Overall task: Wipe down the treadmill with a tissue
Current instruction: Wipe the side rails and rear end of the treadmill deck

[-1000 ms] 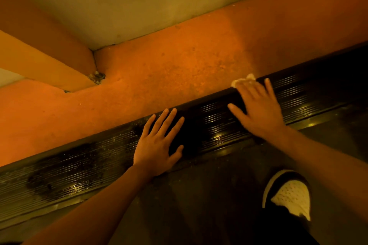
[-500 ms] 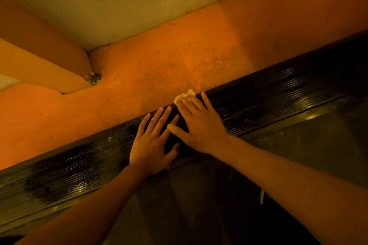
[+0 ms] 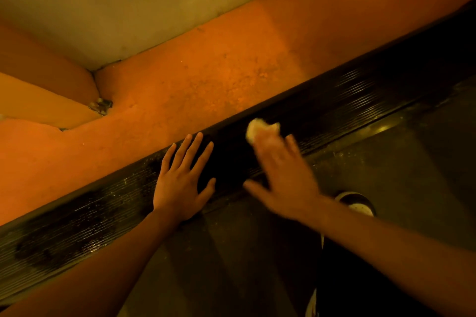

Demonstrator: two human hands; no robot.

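The treadmill's black ribbed side rail (image 3: 360,95) runs diagonally from lower left to upper right, with the dark belt (image 3: 412,175) beside it. My left hand (image 3: 180,180) rests flat on the rail, fingers spread. My right hand (image 3: 280,177), blurred by motion, presses a crumpled white tissue (image 3: 260,129) onto the rail under straight fingers, just right of the left hand. Only the tissue's far end shows past the fingertips.
An orange floor (image 3: 193,80) lies beyond the rail and meets a pale wall (image 3: 128,8) at the top. Debris (image 3: 101,105) sits in the floor corner at left. A dark shoe with a white toe (image 3: 356,203) stands on the belt under my right forearm.
My right hand slid the tissue left along the rail up to the left hand, then back right a little. The left hand stayed in place. The shoe is in view again.
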